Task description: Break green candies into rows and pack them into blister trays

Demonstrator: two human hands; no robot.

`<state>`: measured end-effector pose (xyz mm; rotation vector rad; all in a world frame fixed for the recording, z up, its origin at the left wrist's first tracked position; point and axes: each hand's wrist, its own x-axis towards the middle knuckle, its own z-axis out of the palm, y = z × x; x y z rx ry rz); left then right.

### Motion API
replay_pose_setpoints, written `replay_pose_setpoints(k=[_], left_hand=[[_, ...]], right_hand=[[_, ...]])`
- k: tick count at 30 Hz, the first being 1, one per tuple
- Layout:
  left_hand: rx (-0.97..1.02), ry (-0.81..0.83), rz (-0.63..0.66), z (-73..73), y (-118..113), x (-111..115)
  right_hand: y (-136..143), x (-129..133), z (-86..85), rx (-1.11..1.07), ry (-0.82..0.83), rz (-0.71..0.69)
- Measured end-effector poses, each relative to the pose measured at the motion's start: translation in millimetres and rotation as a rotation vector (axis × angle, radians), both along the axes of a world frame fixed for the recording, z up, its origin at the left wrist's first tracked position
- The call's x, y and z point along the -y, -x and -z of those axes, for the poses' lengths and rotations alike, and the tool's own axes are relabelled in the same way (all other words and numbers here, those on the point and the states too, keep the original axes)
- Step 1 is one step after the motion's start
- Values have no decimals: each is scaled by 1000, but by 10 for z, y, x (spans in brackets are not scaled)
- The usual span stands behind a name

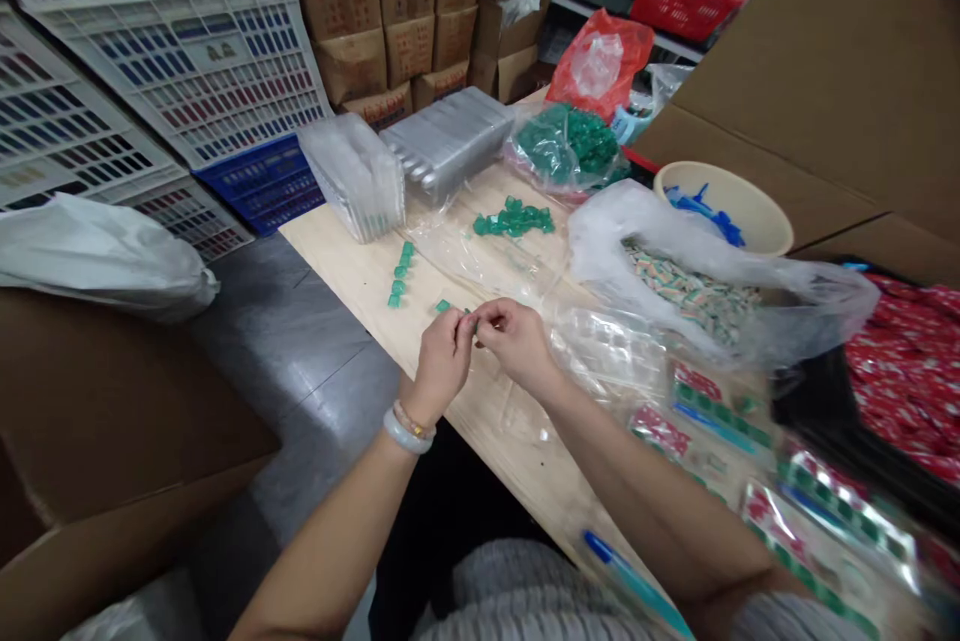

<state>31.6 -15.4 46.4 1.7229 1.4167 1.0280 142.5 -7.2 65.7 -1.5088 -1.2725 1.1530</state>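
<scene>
The left hand (442, 361) and right hand (517, 341) meet at the fingertips, pinching a small, mostly hidden item over the pale wooden surface (352, 261). Beside them lies a small green plastic piece (442, 305), likely light, stiff and slippery, best gripped by opposite edges.

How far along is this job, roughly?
Looks done: the packs at lower right already hold rows of green pieces. The row on the table seems laid out.

In hand: left hand and right hand meet at the fingertips; anything between them is too small to identify.

Apparently left: the loose green heap and the bagged green pieces. Overall share: can't tell.
</scene>
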Motion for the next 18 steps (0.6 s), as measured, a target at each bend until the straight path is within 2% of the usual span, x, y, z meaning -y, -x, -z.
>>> replay_pose_setpoints(k=[4, 6, 8, 14, 16, 18], left_hand=[[228, 120, 13, -11, 9, 30], [307, 196, 45, -25, 36, 16], [312, 236, 99, -43, 68, -8], [221, 226, 219, -106, 112, -14], [175, 162, 220, -111, 100, 9], [119, 85, 200, -104, 81, 33]], right_hand=[[-48, 10, -17, -509, 235, -10], [-84, 25, -36, -632, 285, -51], [-127, 35, -49, -658, 314, -110], [-224, 9, -77, -440, 270, -322], [-208, 14, -110, -254, 160, -328], [-167, 41, -146, 12, -16, -271]])
